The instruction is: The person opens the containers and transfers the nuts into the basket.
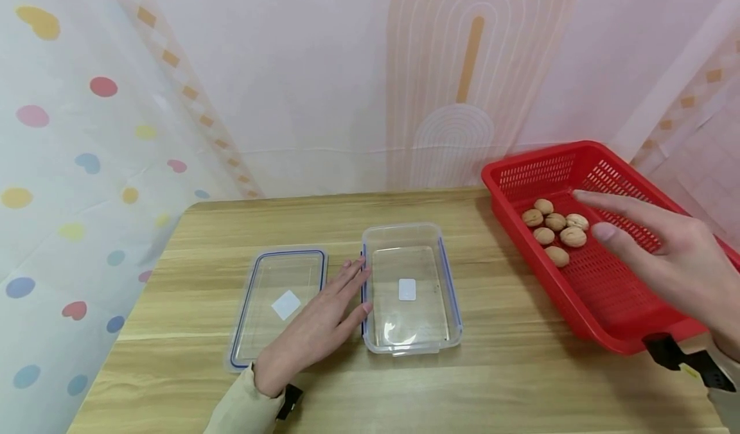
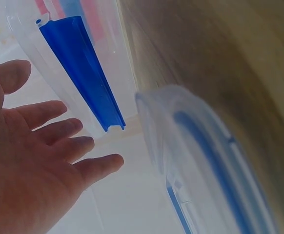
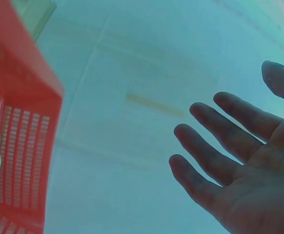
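A clear plastic food container (image 1: 381, 238) with blue side clips stands on the table, a white label on its floor. At its left wall is my left hand (image 1: 320, 321), fingers extended; whether they touch it I cannot tell. Under and left of that hand lies the container's lid (image 1: 263, 293), with a blue seal and a white label. My right hand (image 1: 676, 254) hovers over the red plastic basket (image 1: 555, 293), fingers spread and holding nothing. Several walnuts (image 1: 556, 222) lie in the basket's left part. In the right wrist view that hand (image 3: 249, 161) is likewise relaxed.
The wooden table (image 1: 497, 389) carries everything, its back edge against a patterned curtain (image 1: 324, 87). Another dotted curtain (image 1: 69, 183) hangs at the left. The basket's high rim rises around the walnuts.
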### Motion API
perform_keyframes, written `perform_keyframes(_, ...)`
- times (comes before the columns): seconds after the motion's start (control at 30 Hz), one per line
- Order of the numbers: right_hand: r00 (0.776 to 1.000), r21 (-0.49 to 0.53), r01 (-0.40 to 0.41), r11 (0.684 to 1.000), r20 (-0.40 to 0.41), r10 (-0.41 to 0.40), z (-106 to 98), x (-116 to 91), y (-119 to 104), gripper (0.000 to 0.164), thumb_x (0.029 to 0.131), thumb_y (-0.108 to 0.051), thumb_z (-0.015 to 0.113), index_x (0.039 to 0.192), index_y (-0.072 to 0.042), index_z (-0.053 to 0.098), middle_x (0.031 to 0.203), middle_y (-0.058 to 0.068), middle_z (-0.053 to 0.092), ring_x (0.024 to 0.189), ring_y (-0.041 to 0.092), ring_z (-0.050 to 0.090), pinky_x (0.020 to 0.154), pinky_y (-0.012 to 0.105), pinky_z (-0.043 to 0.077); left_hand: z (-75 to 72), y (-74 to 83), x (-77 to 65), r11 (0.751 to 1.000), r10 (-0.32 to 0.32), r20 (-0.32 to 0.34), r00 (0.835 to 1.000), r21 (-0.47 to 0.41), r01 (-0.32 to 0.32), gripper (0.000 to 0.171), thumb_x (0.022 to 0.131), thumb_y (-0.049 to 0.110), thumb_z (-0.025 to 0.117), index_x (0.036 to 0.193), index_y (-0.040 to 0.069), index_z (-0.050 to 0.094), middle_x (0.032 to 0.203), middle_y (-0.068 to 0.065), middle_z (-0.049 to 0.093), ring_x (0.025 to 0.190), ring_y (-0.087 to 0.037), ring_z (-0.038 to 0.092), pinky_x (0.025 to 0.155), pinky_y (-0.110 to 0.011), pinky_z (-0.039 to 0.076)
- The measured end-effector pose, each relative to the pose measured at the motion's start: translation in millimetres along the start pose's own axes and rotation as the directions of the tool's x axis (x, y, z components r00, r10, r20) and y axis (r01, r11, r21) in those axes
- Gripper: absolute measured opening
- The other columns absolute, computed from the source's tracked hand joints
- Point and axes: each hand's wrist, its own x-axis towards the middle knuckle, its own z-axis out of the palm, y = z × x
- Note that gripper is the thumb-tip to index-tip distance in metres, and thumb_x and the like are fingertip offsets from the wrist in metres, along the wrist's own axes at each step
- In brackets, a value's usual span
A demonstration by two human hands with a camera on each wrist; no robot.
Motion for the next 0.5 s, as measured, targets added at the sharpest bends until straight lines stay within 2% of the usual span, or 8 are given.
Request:
perform_keyframes(0.07, 1.0, 0.002, 0.007, 1.0, 0.004, -0.007, 1, -3, -4, 0.049, 0.099, -0.016, 0.072, 0.145, -0.03, 0.063, 0.137, -0.04, 0.05, 0.118, -0.016, 0.042, 0.088, -0.003, 0.03, -0.2, 0.3, 0.1, 1.0, -0.007, 0.0, 1.0, -0.003, 0.007, 0.062, 0.109, 0.036, 0.052, 0.16, 0.005, 0.037, 0.169, -0.014, 0.024, 0.155, -0.037, 0.023, 0.122, -0.057, 0.027)
perform_keyframes(0.13, 1.0, 0.005, 0.014, 1.0, 0.007, -0.014, 3, -7, -8, 0.05, 0.098, -0.015, 0.072, 0.145, -0.029, 0.063, 0.139, -0.039, 0.05, 0.12, -0.015, 0.043, 0.088, -0.004, 0.03, -0.7, 0.5, -0.1, 1.0, -0.015, 0.001, 1.0, -0.007, 0.015, 0.062, 0.109, 0.037, 0.052, 0.161, 0.006, 0.036, 0.169, -0.014, 0.025, 0.155, -0.037, 0.023, 0.122, -0.057, 0.027)
perform_keyframes(0.33, 0.995, 0.051, 0.104, 0.993, -0.004, -0.104, 16, -15, -24, 0.055, 0.092, -0.006, 0.078, 0.143, -0.023, 0.065, 0.139, -0.022, 0.061, 0.131, -0.012, 0.046, 0.099, -0.001, 0.033, -3.1, 0.6, -1.6, 1.0, -0.019, -0.027, 0.999, -0.014, 0.019, 0.066, 0.11, 0.042, 0.049, 0.162, 0.006, 0.033, 0.17, -0.012, 0.023, 0.156, -0.033, 0.02, 0.123, -0.057, 0.024)
perform_keyframes(0.5, 0.986, 0.096, 0.165, 0.982, -0.003, -0.166, 36, -18, -37, 0.059, 0.09, -0.002, 0.078, 0.143, -0.021, 0.064, 0.142, -0.015, 0.062, 0.135, -0.005, 0.049, 0.106, 0.005, 0.035, -5.8, 0.1, -2.5, 0.999, -0.033, -0.107, 0.994, -0.015, 0.031, 0.069, 0.109, 0.046, 0.045, 0.163, 0.006, 0.03, 0.17, -0.01, 0.023, 0.157, -0.032, 0.02, 0.123, -0.062, 0.019)
